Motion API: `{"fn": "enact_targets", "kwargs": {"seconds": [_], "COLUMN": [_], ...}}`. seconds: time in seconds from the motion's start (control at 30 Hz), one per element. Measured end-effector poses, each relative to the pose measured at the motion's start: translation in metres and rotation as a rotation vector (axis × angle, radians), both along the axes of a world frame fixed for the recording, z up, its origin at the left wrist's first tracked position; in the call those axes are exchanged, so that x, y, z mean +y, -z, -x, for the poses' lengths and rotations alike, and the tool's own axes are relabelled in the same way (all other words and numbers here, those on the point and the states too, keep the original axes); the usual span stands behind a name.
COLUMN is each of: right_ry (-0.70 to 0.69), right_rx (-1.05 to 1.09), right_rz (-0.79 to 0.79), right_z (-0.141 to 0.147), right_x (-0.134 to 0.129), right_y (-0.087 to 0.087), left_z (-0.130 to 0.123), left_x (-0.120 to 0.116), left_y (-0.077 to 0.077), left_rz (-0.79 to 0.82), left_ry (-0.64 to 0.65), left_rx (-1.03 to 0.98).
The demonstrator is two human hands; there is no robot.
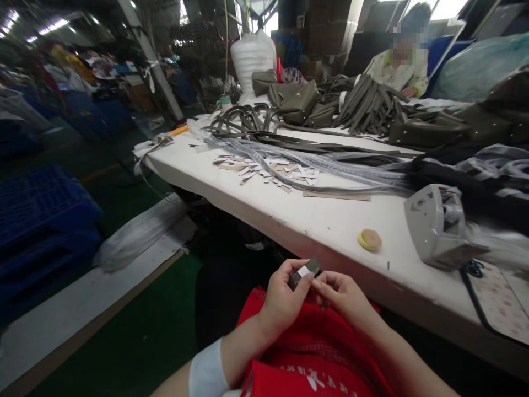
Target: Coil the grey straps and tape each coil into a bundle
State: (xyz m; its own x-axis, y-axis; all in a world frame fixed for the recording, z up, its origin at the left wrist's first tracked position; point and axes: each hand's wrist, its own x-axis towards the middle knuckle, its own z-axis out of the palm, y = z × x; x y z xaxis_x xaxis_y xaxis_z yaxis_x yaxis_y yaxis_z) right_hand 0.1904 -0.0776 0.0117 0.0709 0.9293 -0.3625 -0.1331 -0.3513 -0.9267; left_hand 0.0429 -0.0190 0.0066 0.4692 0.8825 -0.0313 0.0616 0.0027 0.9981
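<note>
Over the red apron, my left hand [285,292] is closed on a small dark olive strap piece [313,265] with a white patch on it. Thumb and fingers pinch it near the white patch. Close by on the right, my right hand [336,291] has its thumb and fingertips pressed together at the strap piece's lower edge. Whatever lies between those right fingertips is too small to make out. On the table in front are a round yellow-rimmed tan disc [370,240] and a pile of white and tan paper strips [268,171].
A grey-white dispenser-like device [433,226] and a phone in a patterned case [496,298] sit at the table's right. Long dark straps [330,149] and olive bags [300,102] lie farther back. Another person [400,66] sits across. Blue pallets [45,220] stand at left.
</note>
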Motion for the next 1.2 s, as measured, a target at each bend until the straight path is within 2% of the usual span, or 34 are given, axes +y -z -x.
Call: {"fn": "enact_targets", "kwargs": {"seconds": [0.13,0.37,0.57,0.67,0.77,0.9,1.03,1.2], "right_ry": [-0.011,0.055,0.146,0.215,0.189,0.112,0.125,0.241], "right_rx": [0.081,0.084,-0.035,-0.007,0.184,0.395,0.337,0.283], "right_rz": [-0.016,-0.116,-0.120,-0.135,-0.215,-0.259,-0.210,-0.162], "right_z": [0.003,0.016,0.016,0.014,0.012,0.013,0.015,0.015], "right_x": [0.000,0.004,0.009,0.007,0.001,-0.006,-0.003,0.001], "right_y": [-0.003,-0.009,0.002,0.005,0.002,0.000,0.007,0.013], "left_z": [-0.001,0.005,0.000,-0.002,-0.002,-0.001,-0.002,-0.010], "left_x": [-0.002,-0.006,-0.008,-0.009,-0.008,-0.004,-0.004,-0.009], "left_y": [-0.003,0.002,0.006,0.003,0.000,-0.001,0.000,0.003], "left_rz": [-0.031,-0.274,-0.440,-0.518,-0.522,-0.431,-0.398,-0.440], "left_ry": [-0.076,-0.069,-0.016,-0.022,-0.034,-0.070,-0.066,-0.004], "left_rx": [0.009,0.033,0.030,0.056,0.103,0.104,0.089,0.111]}}
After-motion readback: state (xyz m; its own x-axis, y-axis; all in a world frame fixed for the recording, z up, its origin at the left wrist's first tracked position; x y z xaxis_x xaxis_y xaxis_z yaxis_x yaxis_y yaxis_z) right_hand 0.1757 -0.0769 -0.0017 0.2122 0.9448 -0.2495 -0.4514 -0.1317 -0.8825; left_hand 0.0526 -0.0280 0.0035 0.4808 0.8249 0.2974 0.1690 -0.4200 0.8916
